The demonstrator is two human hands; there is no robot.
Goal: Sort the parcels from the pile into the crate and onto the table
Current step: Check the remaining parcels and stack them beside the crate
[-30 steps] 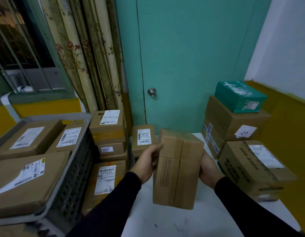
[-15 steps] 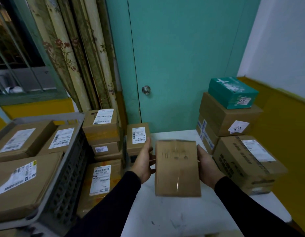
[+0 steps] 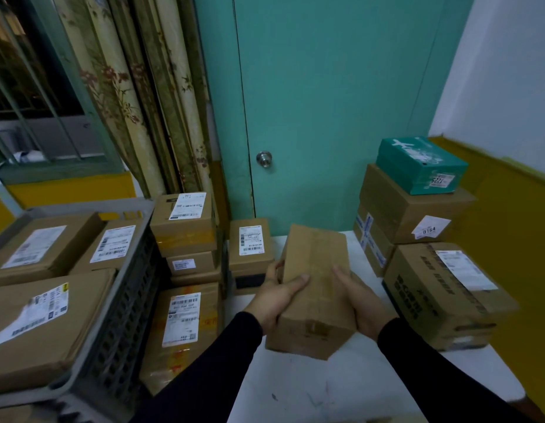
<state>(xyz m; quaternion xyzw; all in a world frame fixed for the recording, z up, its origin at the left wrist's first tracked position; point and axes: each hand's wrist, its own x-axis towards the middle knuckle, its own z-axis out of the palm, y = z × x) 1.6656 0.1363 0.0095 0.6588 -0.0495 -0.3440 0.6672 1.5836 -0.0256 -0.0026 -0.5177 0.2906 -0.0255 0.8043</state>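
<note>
A white table (image 3: 311,392) fills the lower centre below a teal door (image 3: 326,102); its bare front strip lies between the grey crate (image 3: 118,325) at left and stacked boxes (image 3: 442,294) at right; both hands, left hand (image 3: 276,296) and right hand (image 3: 361,303), grip a plain box (image 3: 315,288) by its sides at centre frame, its near edge over the table.

Held parcel (image 3: 315,288) at centre, above the table (image 3: 311,389), between left hand (image 3: 276,297) and right hand (image 3: 361,303). Crate (image 3: 118,315) at left, with three parcels inside. Between crate and table, the pile (image 3: 188,264), apparently on the floor. Stacked boxes (image 3: 418,239) on the table's right side; door (image 3: 311,111) behind.
</note>
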